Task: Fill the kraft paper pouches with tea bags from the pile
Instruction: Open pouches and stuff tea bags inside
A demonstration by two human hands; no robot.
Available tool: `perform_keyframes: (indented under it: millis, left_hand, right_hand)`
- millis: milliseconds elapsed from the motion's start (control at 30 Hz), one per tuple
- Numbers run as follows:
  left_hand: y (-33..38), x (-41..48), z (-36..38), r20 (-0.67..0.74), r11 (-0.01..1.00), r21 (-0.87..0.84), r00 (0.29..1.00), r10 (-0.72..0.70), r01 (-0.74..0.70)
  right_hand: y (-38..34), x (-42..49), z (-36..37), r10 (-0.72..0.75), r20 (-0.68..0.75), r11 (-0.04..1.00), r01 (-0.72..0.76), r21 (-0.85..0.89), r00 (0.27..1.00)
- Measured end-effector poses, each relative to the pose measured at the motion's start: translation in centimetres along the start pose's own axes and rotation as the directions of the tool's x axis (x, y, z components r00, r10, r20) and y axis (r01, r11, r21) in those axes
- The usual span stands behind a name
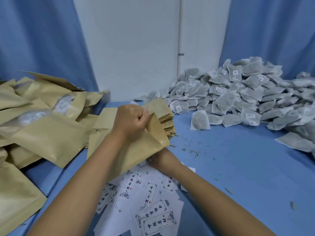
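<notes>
Left hand (pixel 131 120): curled tight at the centre of view, gripping the upper edge of a kraft pouch (pixel 141 150).
Right hand (pixel 160 159): at 5 o'clock from the left hand, tucked under the pouch's lower corner; fingers hidden, so spread or curled cannot be told.
Kraft pouch: held tilted above the desk (pixel 238 167), one flap folded out toward 3 o'clock.
Flat pouch stack (pixel 163 114): at 1 o'clock from the left hand, just behind the held pouch.
Tea bag pile (pixel 247 92): at 2 o'clock, heaped against the wall and blue curtain, well apart from both hands.
Bulging pouches (pixel 42 125): heaped at 9 o'clock, some with clear windows.
Printed labels (pixel 150 201): scattered at 6 o'clock, between and beneath the forearms.
Loose tea flecks (pixel 192 150): strewn on the blue desk at 3 o'clock.
</notes>
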State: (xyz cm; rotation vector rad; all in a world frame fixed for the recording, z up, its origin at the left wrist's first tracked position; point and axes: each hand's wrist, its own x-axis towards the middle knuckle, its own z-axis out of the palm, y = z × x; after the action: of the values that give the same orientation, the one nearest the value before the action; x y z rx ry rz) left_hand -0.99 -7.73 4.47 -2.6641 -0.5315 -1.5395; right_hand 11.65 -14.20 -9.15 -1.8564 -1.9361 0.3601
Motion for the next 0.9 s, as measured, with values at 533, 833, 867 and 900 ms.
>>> perform_keyframes:
  millis: [533,833,867,900]
  left_hand:
    - [-0.3,-0.6,0.1,-0.014,1.0,0.007,1.0,-0.004,0.004]
    - [-1.0,-0.9,-0.1,0.008,0.999,0.05,1.0,0.009,-0.01]
    - [-1.2,-0.9,-0.2,0.013,0.999,0.051,1.0,0.013,-0.014]
    - [-1.2,-0.9,-0.3,0.017,0.998,0.054,1.0,0.015,-0.016]
  right_hand:
    - [-0.9,-1.0,0.0,-0.029,-0.239,0.955,0.098,0.279,0.97]
    - [1.9,-1.7,-2.7,0.184,0.024,0.696,-0.148,0.702,0.983]
    - [2.2,-1.7,-3.1,0.224,-0.034,0.662,-0.127,0.739,0.974]
    - [2.3,-1.8,-3.6,0.303,-0.112,0.617,-0.105,0.78,0.946]
